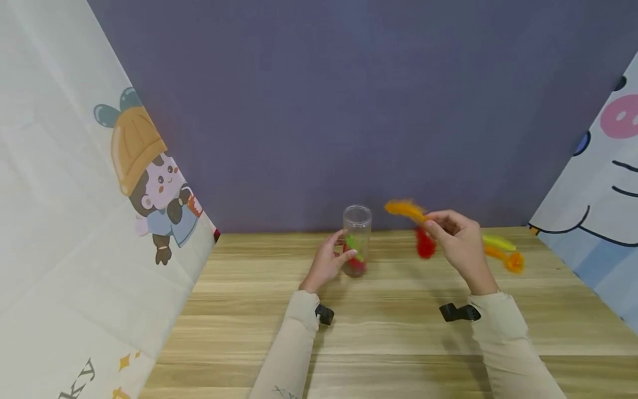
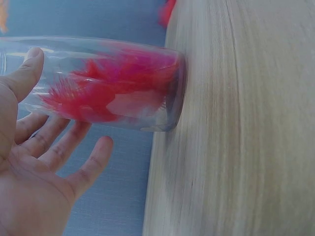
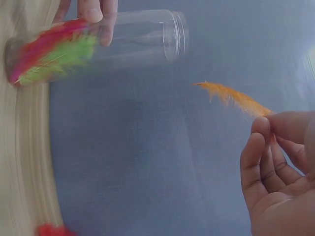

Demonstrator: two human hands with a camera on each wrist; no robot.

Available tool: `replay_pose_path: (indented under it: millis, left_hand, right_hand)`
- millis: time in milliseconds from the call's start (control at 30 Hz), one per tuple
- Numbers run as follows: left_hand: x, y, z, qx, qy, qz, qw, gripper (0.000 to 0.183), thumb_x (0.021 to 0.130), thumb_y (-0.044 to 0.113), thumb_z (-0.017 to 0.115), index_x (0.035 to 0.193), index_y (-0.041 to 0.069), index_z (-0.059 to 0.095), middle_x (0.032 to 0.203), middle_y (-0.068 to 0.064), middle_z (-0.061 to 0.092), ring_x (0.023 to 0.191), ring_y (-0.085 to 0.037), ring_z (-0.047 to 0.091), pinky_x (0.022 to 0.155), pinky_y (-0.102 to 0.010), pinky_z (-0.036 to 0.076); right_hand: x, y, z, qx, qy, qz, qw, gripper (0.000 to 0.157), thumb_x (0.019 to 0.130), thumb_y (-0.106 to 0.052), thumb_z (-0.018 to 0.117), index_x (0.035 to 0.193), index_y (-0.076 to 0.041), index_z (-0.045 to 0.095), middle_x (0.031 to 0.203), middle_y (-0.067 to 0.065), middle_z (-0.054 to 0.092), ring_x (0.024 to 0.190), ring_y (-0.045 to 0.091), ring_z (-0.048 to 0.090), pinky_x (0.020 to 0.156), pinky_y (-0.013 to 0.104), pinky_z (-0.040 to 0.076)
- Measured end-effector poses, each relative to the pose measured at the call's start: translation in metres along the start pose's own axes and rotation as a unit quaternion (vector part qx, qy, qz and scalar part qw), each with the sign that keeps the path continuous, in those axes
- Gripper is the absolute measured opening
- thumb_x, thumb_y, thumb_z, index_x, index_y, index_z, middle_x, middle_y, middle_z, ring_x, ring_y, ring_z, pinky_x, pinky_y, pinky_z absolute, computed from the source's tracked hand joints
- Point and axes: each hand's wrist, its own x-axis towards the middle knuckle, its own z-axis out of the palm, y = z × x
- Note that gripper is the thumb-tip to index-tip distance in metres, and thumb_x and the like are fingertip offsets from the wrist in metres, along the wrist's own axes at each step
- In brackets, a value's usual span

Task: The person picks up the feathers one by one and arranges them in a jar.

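A clear jar (image 1: 356,221) stands upright at the back of the wooden table, its mouth uncovered. Inside lie a green feather (image 3: 64,56) and red and magenta feathers (image 2: 113,88), gathered toward the bottom. My left hand (image 1: 329,261) holds the jar from the left, thumb across the front and fingers round the back. Up in the air to the right of the jar, my right hand (image 1: 456,244) pinches an orange feather (image 3: 234,97) between thumb and fingertips. The feather's free tip points left, toward the jar's mouth.
On the table, a red feather (image 1: 426,244) lies just left of my right hand. Beyond that hand to the right are a yellow feather (image 1: 500,243) and another orange feather (image 1: 514,261). A dark cloth wall (image 1: 299,111) rises right behind the table's far edge; printed panels flank it.
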Motion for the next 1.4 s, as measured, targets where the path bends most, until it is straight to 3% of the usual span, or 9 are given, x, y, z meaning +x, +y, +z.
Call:
replay_pose_path:
  millis: [400,533,700,1000,1400]
  left_hand:
    - [-0.002,0.003,0.0,-0.004,0.004,-0.004,1.0,0.065,0.095,0.029,0.074,0.151,0.007,0.048,0.146,-0.018,0.056,0.129,-0.032,0.059,0.095,-0.04,0.056]
    - [-0.003,0.004,0.0,-0.003,0.003,-0.006,1.0,0.064,0.095,0.028,0.074,0.151,0.008,0.048,0.146,-0.016,0.057,0.129,-0.032,0.059,0.095,-0.04,0.056]
    - [-0.002,0.005,0.0,0.0,0.003,-0.008,1.0,0.064,0.096,0.027,0.073,0.152,0.008,0.047,0.146,-0.015,0.057,0.129,-0.031,0.059,0.095,-0.042,0.056]
    - [-0.002,0.002,0.001,0.005,0.001,-0.004,1.0,0.064,0.096,0.03,0.073,0.151,0.008,0.048,0.146,-0.014,0.057,0.128,-0.03,0.06,0.094,-0.04,0.056]
    - [-0.002,0.003,0.0,0.002,0.002,-0.016,0.9999,0.065,0.095,0.029,0.074,0.152,0.011,0.047,0.147,-0.011,0.056,0.13,-0.028,0.059,0.097,-0.041,0.055]
  right_hand:
    - [0.007,-0.013,0.014,-0.001,-0.026,-0.019,0.999,0.024,0.099,-0.02,0.07,0.114,-0.002,0.073,0.085,-0.005,0.074,0.07,0.009,0.067,0.059,0.021,0.054]
    - [0.009,-0.016,0.017,-0.013,-0.032,-0.024,0.999,0.022,0.099,-0.023,0.07,0.112,-0.006,0.074,0.081,-0.011,0.071,0.067,0.012,0.063,0.055,0.024,0.05]
    - [0.011,-0.017,0.02,-0.026,-0.049,-0.026,0.998,0.023,0.099,-0.026,0.069,0.113,-0.008,0.074,0.085,-0.014,0.071,0.068,0.012,0.063,0.061,0.023,0.052]
    - [0.013,-0.017,0.027,-0.05,-0.068,-0.033,0.996,0.023,0.1,-0.03,0.068,0.113,-0.012,0.075,0.091,-0.008,0.074,0.076,0.01,0.066,0.069,0.023,0.055]
    - [0.021,-0.021,0.037,-0.051,-0.074,-0.032,0.995,0.021,0.099,-0.028,0.07,0.11,-0.011,0.075,0.088,-0.001,0.074,0.072,0.009,0.064,0.063,0.023,0.054]
